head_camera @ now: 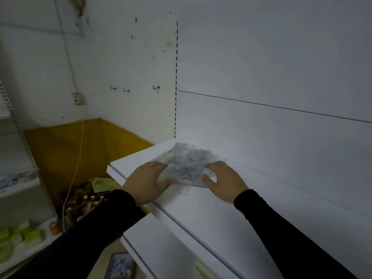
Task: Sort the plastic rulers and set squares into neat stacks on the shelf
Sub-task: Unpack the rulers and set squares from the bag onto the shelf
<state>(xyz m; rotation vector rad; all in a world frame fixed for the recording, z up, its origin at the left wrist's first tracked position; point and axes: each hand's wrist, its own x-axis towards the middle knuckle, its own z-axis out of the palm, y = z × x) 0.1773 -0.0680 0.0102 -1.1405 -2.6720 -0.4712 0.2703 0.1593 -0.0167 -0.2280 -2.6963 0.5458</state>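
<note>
No readable text, labels or numbers anywhere in frame. Markings on the clear plastic rulers and set squares (186, 166), centre of frame, are blurred to grey smears. Green packs (22, 236) at lower left show no legible print either.

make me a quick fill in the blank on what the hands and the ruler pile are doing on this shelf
1. The pile of clear plastic rulers and set squares lies on the white ____.
2. The left hand and the right hand sit on ____ sides of the pile.
3. Both sleeves are ____ in colour.
4. On the wall to the left hang three small ____.

Missing words: shelf; opposite; black; hooks
</note>
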